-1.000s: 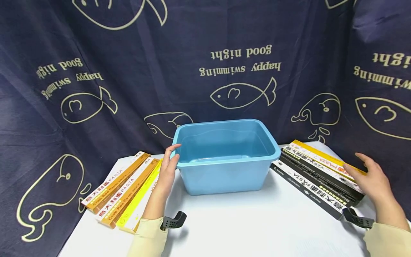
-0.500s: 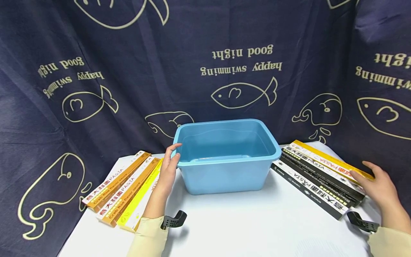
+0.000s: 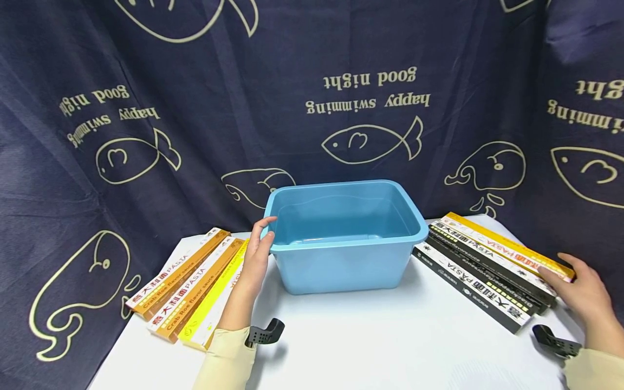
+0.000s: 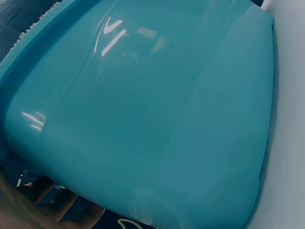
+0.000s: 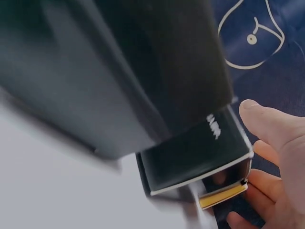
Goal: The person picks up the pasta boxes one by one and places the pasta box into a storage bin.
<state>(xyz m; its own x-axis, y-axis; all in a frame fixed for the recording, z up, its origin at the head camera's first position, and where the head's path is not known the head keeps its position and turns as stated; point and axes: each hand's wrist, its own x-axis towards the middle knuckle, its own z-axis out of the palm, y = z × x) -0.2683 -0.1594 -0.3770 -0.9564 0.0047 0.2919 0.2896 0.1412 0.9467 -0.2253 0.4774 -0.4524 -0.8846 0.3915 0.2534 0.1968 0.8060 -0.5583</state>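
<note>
A light blue plastic bin (image 3: 341, 271) stands at the middle of the table. My left hand (image 3: 253, 260) grips its left rim, index finger over the edge and thumb at the front corner; in the left wrist view its fingers (image 4: 64, 205) show beside the bin wall. At the right lie several long pasta boxes, black-and-white ones (image 3: 473, 287) in front and a yellow-and-white pasta box (image 3: 517, 248) at the back. My right hand (image 3: 582, 290) is at that yellow box's near end, thumb and fingers spread around it. The right wrist view shows the fingers beside the yellow end (image 5: 223, 195).
Several orange and yellow pasta boxes (image 3: 190, 292) lie side by side at the left of the white table (image 3: 365, 341). A dark blue cloth (image 3: 273, 124) with fish drawings hangs behind the table. Black camera mounts (image 3: 265, 332) sit on both wrists.
My right hand has moved right and down along the yellow pasta box to its near end. The left hand stays on the bin's rim, and the bin and boxes have not moved.
</note>
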